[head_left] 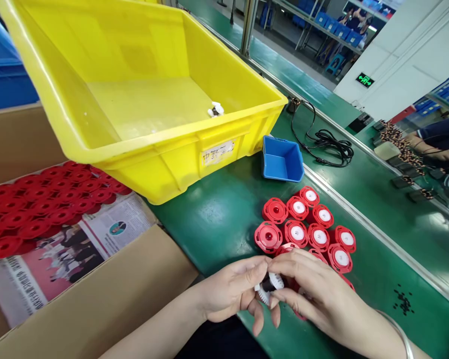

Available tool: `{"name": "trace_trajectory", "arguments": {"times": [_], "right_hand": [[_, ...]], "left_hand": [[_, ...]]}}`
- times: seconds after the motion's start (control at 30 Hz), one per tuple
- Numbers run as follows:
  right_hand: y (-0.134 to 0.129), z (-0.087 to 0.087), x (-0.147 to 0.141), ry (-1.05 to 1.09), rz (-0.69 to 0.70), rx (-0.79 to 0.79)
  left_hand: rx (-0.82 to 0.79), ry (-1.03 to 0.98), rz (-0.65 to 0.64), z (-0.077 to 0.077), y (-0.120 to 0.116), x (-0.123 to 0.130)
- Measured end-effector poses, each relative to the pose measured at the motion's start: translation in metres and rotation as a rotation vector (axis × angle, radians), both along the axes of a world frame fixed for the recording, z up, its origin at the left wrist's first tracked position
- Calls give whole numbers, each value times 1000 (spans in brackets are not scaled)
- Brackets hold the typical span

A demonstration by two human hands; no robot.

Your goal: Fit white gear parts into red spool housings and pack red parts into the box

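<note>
White-and-black gear part (269,285): between fingertips of both hands' grip.

A white label (217,152) on the front of the yellow bin (160,167), upper centre, starts with "中"; its other characters are too blurred to read; upper right, a green sign (365,80) on a white wall (400,50) shows arrows pointing left and right around a figure; lower left, the print on the newspaper (129,222) is illegible.
</note>
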State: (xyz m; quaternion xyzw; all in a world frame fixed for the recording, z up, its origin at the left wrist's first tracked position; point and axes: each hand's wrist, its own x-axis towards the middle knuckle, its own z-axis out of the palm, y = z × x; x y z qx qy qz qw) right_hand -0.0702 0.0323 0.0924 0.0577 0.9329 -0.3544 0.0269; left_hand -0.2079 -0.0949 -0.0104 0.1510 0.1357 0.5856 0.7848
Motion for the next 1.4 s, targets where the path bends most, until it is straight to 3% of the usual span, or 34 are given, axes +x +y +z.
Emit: {"name": "trace_trajectory", "arguments": {"times": [0.1, 0.27, 0.33, 0.5, 0.63, 0.73, 0.87, 1.1, 1.2, 1.4], "right_hand": [[4, -1, 4, 58, -13, -11], [15, 3, 14, 146, -275, -48], [17, 2, 14, 88, -386, -222], [16, -5, 2, 12, -512, -868], [13, -6, -9, 25, -569, -1025], [18, -3, -14, 37, -607, -925], [39, -4, -24, 147, -608, -584], [69, -23, -50, 218, -339, 105], [68, -28, -54, 208, -244, 209], [67, -25, -58, 151, -167, 266]], "left_hand": [[-2, -31, 13, 1, -1, -1], [-13, -65, 34, 2, -2, -3], [-9, -55, 19, 1, -3, -4], [-7, -49, 13, 0, -2, -3], [-8, -48, 7, 1, -1, -3], [-9, -44, 2, 2, -1, -3], [-6, -42, -7, 2, -1, -4], [-7, -49, -6, 2, -1, -4], [-6, -53, -6, 3, -1, -5], [-15, -66, -22, 2, 0, -7]]}}
